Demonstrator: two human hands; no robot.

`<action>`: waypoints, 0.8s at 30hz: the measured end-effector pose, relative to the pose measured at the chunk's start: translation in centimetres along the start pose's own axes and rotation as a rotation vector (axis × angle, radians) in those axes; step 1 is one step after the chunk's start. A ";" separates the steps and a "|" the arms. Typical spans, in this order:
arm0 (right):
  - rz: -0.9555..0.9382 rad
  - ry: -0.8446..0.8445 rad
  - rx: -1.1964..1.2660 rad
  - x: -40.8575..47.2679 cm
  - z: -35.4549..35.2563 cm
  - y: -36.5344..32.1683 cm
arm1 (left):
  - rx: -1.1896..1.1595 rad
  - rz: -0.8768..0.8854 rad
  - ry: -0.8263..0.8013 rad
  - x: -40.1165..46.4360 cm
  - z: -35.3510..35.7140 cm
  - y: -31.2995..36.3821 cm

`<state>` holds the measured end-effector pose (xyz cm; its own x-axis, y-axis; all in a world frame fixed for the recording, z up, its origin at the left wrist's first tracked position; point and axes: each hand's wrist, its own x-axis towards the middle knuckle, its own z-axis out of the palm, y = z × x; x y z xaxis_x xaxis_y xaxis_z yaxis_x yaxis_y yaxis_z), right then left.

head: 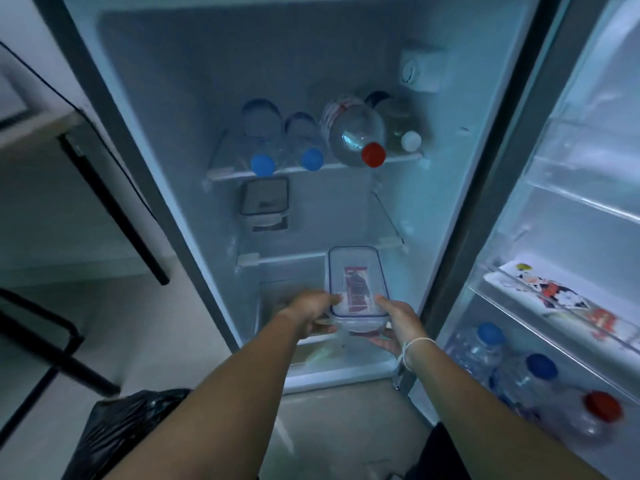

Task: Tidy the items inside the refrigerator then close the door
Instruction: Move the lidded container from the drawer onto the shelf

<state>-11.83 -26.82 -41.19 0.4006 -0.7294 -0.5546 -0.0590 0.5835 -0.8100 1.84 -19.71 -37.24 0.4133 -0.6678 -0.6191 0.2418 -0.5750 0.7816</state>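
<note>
A clear plastic food box [356,275] with a blue-edged lid and a red packet inside is held in front of the refrigerator's lower shelf. My left hand [313,315] grips its left near corner and my right hand [398,323] grips its right near corner from below. The refrigerator [145,98] stands open, its door [588,168] swung to the right. Several bottles [356,133] lie on the upper shelf with caps toward me. A second lidded box [265,200] sits on the middle shelf at the left.
The door racks hold a flat printed packet [561,296] and several upright water bottles [533,372] below. A black rubbish bag [124,431] lies on the floor at lower left. A black-framed table [114,202] stands left of the refrigerator.
</note>
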 end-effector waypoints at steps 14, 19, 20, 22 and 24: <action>-0.132 0.003 0.011 -1.1 5.1 -5.9 | 0.016 0.226 0.046 -2.9 -3.7 5.5; -0.134 0.045 -0.001 2.2 7.0 -7.2 | 0.127 0.313 0.151 0.2 -5.5 7.0; -0.138 0.055 -0.014 3.1 7.3 -7.4 | 0.231 0.345 0.195 1.2 -6.1 7.4; -0.154 0.075 -0.045 4.9 7.8 -7.8 | 0.551 0.395 0.321 3.1 -7.3 7.9; -0.183 0.085 -0.083 6.7 8.3 -8.1 | 0.813 0.408 0.414 4.9 -8.5 8.4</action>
<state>-1.05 -33.48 -36.74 0.3333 -0.8500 -0.4079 -0.0688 0.4096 -0.9097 13.36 -23.79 -33.07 0.6416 -0.7578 -0.1185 -0.5970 -0.5904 0.5431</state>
